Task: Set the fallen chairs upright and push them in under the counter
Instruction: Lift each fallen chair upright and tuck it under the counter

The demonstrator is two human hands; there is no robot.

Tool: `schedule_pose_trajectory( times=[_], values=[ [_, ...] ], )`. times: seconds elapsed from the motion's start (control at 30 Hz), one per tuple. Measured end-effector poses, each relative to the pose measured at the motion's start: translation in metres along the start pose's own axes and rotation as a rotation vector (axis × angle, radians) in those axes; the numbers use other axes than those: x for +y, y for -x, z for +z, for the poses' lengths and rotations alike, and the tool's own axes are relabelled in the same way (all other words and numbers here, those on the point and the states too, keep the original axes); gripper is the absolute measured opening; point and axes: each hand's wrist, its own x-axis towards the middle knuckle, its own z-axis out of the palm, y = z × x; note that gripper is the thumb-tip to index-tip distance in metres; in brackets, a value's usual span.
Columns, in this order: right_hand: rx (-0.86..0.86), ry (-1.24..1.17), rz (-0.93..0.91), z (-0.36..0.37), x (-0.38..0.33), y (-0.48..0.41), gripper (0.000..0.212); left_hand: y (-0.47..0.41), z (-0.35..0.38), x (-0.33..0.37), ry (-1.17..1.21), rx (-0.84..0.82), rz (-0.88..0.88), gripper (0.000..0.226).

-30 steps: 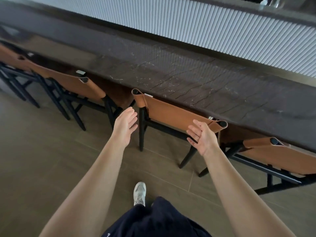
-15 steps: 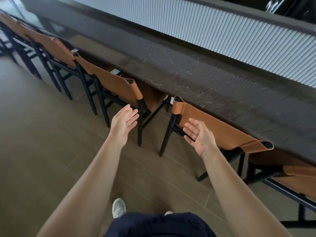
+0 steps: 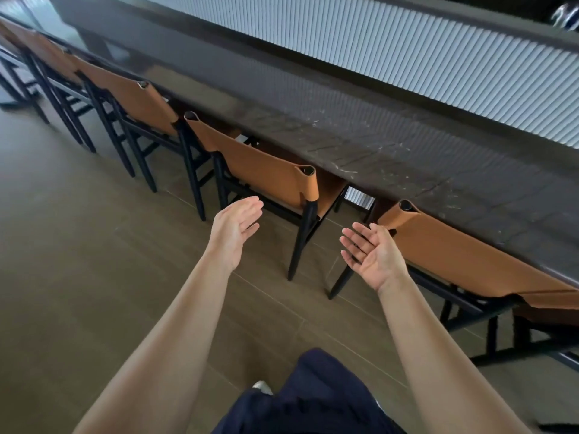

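A row of chairs with tan leather backs and black frames stands upright along the dark stone counter [image 3: 360,145]. The nearest chair on the right [image 3: 463,255] and the middle chair [image 3: 260,167] are tucked against the counter edge. Further chairs [image 3: 138,101] run off to the far left. My left hand [image 3: 235,227] hovers with straight fingers in front of the middle chair, touching nothing. My right hand [image 3: 372,255] is held palm up, fingers spread, just left of the right chair's back, apart from it.
A white ribbed wall panel [image 3: 407,57] rises behind the counter. Brown tiled floor [image 3: 78,245] stretches to the left and toward me. My dark shorts [image 3: 307,399] and a white shoe [image 3: 261,386] show at the bottom.
My right hand has come off the chair back it rested on. The view has swung left along the row, so the chairs have slid to the right. Both hands stay open.
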Motion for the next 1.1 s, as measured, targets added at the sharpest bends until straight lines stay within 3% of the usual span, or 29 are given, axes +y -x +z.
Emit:
schedule_pose_trajectory(
  times=[0.63, 0.83, 1.1],
  values=[
    [-0.023, 0.026, 0.237, 0.160, -0.020, -0.152, 0.053, -0.192, -0.009, 0.067, 0.035, 0.115, -0.142, 0.038],
    [0.032, -0.075, 0.325, 0.190, -0.013, -0.177, 0.054, -0.236, -0.015, 0.076, 0.063, 0.168, -0.248, 0.054],
    [0.221, -0.259, 0.320, 0.228, -0.002, -0.214, 0.051, -0.313, -0.024, 0.096, -0.021, 0.183, -0.343, 0.050]
  ],
)
